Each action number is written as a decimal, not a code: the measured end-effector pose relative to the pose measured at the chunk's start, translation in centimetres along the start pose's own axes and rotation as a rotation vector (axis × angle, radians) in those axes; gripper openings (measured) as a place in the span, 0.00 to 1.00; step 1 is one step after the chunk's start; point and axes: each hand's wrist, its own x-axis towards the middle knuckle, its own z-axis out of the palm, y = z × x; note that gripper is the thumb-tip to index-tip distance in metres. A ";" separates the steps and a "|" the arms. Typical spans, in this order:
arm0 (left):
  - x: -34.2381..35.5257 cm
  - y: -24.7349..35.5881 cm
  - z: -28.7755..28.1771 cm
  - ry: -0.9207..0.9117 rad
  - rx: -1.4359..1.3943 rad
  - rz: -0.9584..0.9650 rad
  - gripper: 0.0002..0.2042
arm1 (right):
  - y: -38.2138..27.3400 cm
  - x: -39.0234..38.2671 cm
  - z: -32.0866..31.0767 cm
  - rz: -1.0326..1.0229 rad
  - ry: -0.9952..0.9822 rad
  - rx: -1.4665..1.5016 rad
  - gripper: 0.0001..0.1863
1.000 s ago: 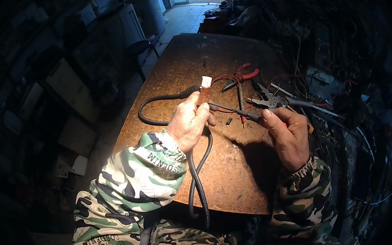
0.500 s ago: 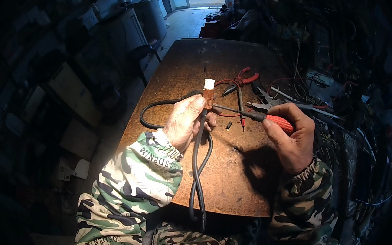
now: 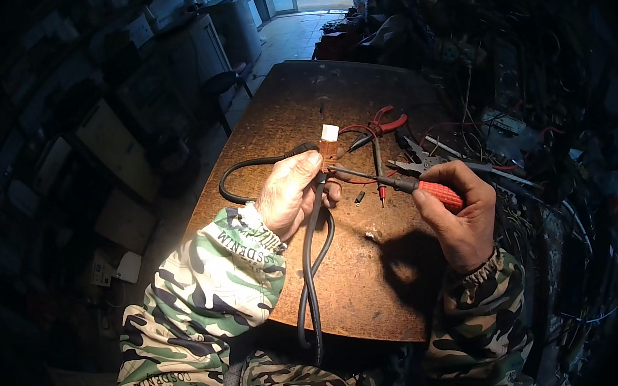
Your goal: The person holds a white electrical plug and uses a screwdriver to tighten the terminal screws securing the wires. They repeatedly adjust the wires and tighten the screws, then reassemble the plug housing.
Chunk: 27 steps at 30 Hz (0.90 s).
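Observation:
My left hand (image 3: 293, 191) is closed around a small reddish-brown connector block (image 3: 329, 157) with a white upper end (image 3: 330, 132). A thick black cable (image 3: 308, 266) runs down from the block, hangs past the table's near edge and loops to the left of the hand. In my right hand (image 3: 463, 212) is a screwdriver (image 3: 443, 196) with a red handle and a thin metal shaft. Its tip meets the lower part of the block, beside my left fingers. Whether the tip sits in a screw is too small to tell.
On the brown wooden table (image 3: 301, 105) lie red-handled pliers (image 3: 392, 122), a test probe with a red end (image 3: 380, 179), grey pliers (image 3: 424, 159) and a small black piece (image 3: 360, 197). Tangled wires and parts crowd the right side. A stool (image 3: 222, 84) stands beyond the left edge.
The screwdriver's tip has shifted slightly left on the block. Both hands stay almost where they were, each keeping its hold.

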 end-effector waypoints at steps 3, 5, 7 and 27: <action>0.0 0.3 0.1 -0.006 -0.005 -0.001 0.24 | 0.2 0.1 0.5 -0.185 0.100 -0.059 0.06; 0.2 0.1 0.4 0.001 -0.013 0.059 0.23 | 0.2 -0.1 0.2 -0.129 0.033 -0.024 0.08; 0.2 0.1 0.2 0.005 -0.035 0.069 0.22 | 0.1 -0.1 -0.3 -0.037 -0.029 0.010 0.10; 0.4 0.0 0.2 0.012 -0.047 0.116 0.18 | 1.0 -0.1 -0.2 0.115 -0.076 0.156 0.19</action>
